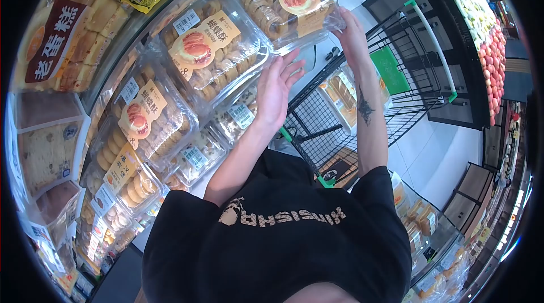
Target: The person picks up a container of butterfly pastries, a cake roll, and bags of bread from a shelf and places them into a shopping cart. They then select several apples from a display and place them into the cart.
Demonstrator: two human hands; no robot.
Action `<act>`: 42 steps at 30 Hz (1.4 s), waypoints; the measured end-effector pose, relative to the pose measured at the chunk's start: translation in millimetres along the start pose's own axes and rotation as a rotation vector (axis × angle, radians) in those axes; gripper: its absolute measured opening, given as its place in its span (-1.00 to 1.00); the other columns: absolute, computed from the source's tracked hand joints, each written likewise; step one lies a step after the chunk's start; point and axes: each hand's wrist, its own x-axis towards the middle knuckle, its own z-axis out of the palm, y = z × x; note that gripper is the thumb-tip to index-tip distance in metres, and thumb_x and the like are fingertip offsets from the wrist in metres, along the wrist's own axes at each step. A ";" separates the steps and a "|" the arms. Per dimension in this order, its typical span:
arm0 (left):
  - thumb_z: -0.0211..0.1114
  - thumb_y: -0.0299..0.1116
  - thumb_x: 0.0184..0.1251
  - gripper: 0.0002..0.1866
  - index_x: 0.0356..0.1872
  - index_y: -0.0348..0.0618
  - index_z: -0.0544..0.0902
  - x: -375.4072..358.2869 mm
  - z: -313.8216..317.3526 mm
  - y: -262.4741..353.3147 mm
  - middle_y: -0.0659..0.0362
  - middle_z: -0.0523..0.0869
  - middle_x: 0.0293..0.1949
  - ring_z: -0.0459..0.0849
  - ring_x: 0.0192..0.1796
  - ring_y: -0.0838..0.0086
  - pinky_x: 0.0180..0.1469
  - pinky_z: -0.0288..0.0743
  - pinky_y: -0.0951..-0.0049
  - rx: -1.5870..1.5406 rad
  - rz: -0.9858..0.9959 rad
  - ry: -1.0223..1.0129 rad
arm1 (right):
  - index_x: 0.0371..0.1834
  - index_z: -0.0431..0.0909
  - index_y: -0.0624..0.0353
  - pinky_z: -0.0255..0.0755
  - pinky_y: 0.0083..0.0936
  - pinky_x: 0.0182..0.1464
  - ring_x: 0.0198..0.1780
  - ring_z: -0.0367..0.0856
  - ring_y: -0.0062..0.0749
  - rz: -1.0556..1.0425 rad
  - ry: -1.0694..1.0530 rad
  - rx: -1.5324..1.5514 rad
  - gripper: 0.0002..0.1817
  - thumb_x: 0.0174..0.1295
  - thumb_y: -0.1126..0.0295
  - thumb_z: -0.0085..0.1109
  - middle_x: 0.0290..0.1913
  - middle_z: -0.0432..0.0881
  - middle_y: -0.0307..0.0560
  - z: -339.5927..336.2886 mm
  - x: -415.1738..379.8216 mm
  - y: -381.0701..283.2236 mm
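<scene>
At the top, a clear plastic box of butterfly pastries (266, 15) with a round-topped orange label stands at the end of the display. My right hand (352, 31) is closed on its right edge, its fingertips partly hidden by the box. My left hand (275, 90) is open, fingers spread and palm turned up, just below the near edge of that box. Left of it lies a similar pastry box (218, 70), and a third pastry box (170, 133) sits nearer to me. Smaller clear packs with white labels (241, 115) lie beneath my left wrist.
A black wire shopping cart (309, 121) with green trim stands at the right, holding packaged bread (343, 94). Bagged cakes (62, 31) and cookie boxes (122, 170) fill the left side. A produce stand with red fruit (492, 70) is farther right. More packs (422, 218) sit behind my right elbow.
</scene>
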 end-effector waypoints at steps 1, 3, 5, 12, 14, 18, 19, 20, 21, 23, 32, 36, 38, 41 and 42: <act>-0.10 -0.24 0.48 -0.74 -0.04 -0.21 0.36 0.7 -0.3 -0.7 -0.02 0.48 0.15 0.49 0.14 0.33 0.18 0.37 0.34 0.000 0.001 0.000 | 0.06 0.46 0.25 0.32 -0.45 0.13 0.05 0.47 -0.48 0.003 0.024 0.026 -0.59 0.35 0.14 -0.07 -0.02 0.55 -0.13 2.2 -0.6 0.1; -0.06 -0.29 0.44 -0.76 -0.03 -0.21 0.36 1.5 -2.6 -2.5 0.02 0.53 0.05 0.54 0.02 0.38 0.10 0.41 0.37 0.080 -0.002 0.032 | 0.08 0.43 0.26 0.31 -0.45 0.13 0.06 0.46 -0.48 0.003 0.020 0.014 -0.56 0.35 0.12 -0.07 0.00 0.53 -0.11 4.7 -1.7 -1.9; -0.04 -0.32 0.42 -0.78 -0.04 -0.21 0.37 1.3 -4.9 -5.5 0.05 0.55 0.00 0.55 -0.02 0.41 0.06 0.42 0.38 0.133 0.001 0.044 | 0.11 0.40 0.27 0.31 -0.46 0.13 0.08 0.45 -0.48 0.003 0.014 0.002 -0.53 0.36 0.10 -0.08 0.01 0.52 -0.10 7.6 -3.1 -2.1; 0.01 -0.38 0.37 -0.84 -0.12 -0.19 0.45 -6.2 -25.4 -28.1 0.19 0.56 -0.21 0.55 -0.14 0.52 -0.06 0.41 0.47 0.352 -0.051 -0.026 | 0.10 0.33 0.34 0.32 -0.44 0.08 0.03 0.44 -0.37 -0.198 0.486 -0.130 -0.55 0.33 0.18 0.01 -0.02 0.47 0.01 -22.6 -78.6 40.2; 0.01 -0.40 0.37 -0.84 -0.12 -0.19 0.44 -9.5 -40.3 -44.5 0.20 0.55 -0.23 0.55 -0.16 0.54 -0.08 0.41 0.48 0.437 -0.096 -0.061 | 0.08 0.33 0.37 0.30 -0.47 0.09 -0.01 0.45 -0.36 -0.154 0.653 -0.435 -0.57 0.29 0.27 0.08 -0.08 0.47 -0.02 -48.2 -131.6 90.9; 0.16 -0.35 0.22 -0.73 -0.10 -0.23 0.43 -7.2 -93.5 -101.4 0.12 0.54 -0.23 0.56 -0.18 0.40 -0.08 0.43 0.41 0.919 -0.171 -0.149 | 0.20 0.25 0.31 0.12 -0.15 0.22 0.12 0.29 0.14 0.148 0.796 -1.296 -0.32 0.00 0.28 0.25 0.07 0.34 0.30 -115.1 -288.8 196.5; 0.22 -0.32 0.15 -0.66 -0.10 -0.26 0.42 -12.6 -102.4 -111.0 0.05 0.52 -0.19 0.56 -0.14 0.30 -0.05 0.43 0.35 1.181 -0.175 -0.185 | 0.21 0.25 0.27 0.11 -0.10 0.22 0.18 0.25 0.16 0.305 0.853 -1.392 -0.28 -0.06 0.25 0.26 0.16 0.26 0.34 -125.9 -325.7 209.8; 0.27 -0.35 0.04 -0.55 -0.02 -0.24 0.40 -17.7 -115.2 -124.1 -0.04 0.45 -0.10 0.46 0.00 0.13 0.07 0.35 0.21 1.336 -0.102 -0.199 | 0.26 0.19 0.24 0.12 -0.07 0.22 0.22 0.22 0.17 0.449 0.871 -1.420 -0.20 -0.08 0.21 0.29 0.20 0.23 0.36 -130.8 -357.9 213.7; 0.27 -0.35 0.04 -0.55 -0.02 -0.24 0.40 -20.6 -123.3 -131.7 -0.04 0.45 -0.10 0.46 0.00 0.13 0.07 0.35 0.21 1.343 -0.115 -0.214 | 0.32 0.11 0.22 0.15 -0.06 0.22 0.22 0.24 0.14 0.712 0.969 -1.555 -0.10 -0.06 0.07 0.31 0.17 0.27 0.35 -128.0 -385.4 226.2; 0.26 -0.41 -0.03 -0.46 0.06 -0.25 0.36 -27.3 -138.8 -143.1 -0.08 0.38 -0.02 0.35 0.11 0.06 0.13 0.27 0.15 1.602 0.131 -0.347 | 0.38 0.00 0.21 0.14 -0.09 0.25 0.28 0.17 0.19 1.019 1.082 -1.192 0.01 -0.02 -0.12 0.26 0.21 0.25 0.37 -124.4 -421.5 238.7; 0.24 -0.54 -0.04 -0.38 0.17 -0.11 0.33 -24.9 -170.2 -190.4 -0.13 0.35 0.08 0.33 0.13 -0.03 0.15 0.27 0.07 1.823 0.009 -0.399 | 0.39 -0.10 0.25 0.26 -0.23 0.22 0.22 0.37 0.12 0.756 0.809 -0.761 -0.33 0.29 0.25 -0.08 0.22 0.32 0.34 -157.3 -437.8 305.1; 0.17 -0.61 -0.01 -0.52 0.04 -0.05 0.47 -27.7 -183.0 -203.8 -0.13 0.36 0.08 0.30 0.17 -0.02 0.18 0.24 0.08 1.902 0.113 -0.424 | 0.36 -0.03 0.18 0.31 -0.17 0.16 0.14 0.43 0.20 0.726 0.756 -0.664 -0.39 0.28 0.28 -0.09 0.10 0.43 0.35 -146.0 -433.2 263.9; 0.15 -0.63 -0.01 -0.56 -0.02 -0.07 0.50 -35.0 -184.3 -208.1 -0.13 0.36 0.07 0.30 0.17 -0.02 0.18 0.22 0.09 1.921 0.185 -0.448 | 0.33 0.00 0.16 0.32 -0.17 0.15 0.13 0.43 0.21 0.727 0.742 -0.639 -0.42 0.27 0.31 -0.08 0.08 0.44 0.35 -149.5 -435.1 255.2; 0.12 -0.66 0.00 -0.64 -0.12 -0.11 0.54 -43.3 -180.5 -214.1 -0.12 0.36 0.08 0.30 0.16 0.00 0.20 0.20 0.12 1.958 0.247 -0.428 | 0.28 0.09 0.17 0.31 -0.18 0.15 0.09 0.46 0.21 0.779 0.676 -0.565 -0.44 0.23 0.32 -0.01 0.03 0.48 0.34 -162.9 -439.5 251.5; 0.11 -0.66 0.00 -0.67 -0.16 -0.13 0.55 -46.8 -177.3 -216.1 -0.12 0.36 0.08 0.30 0.16 0.01 0.20 0.19 0.14 1.974 0.243 -0.412 | 0.25 0.12 0.16 0.34 -0.16 0.11 0.06 0.48 0.21 0.712 0.657 -0.565 -0.44 0.20 0.31 0.03 0.00 0.51 0.32 -168.2 -444.8 259.4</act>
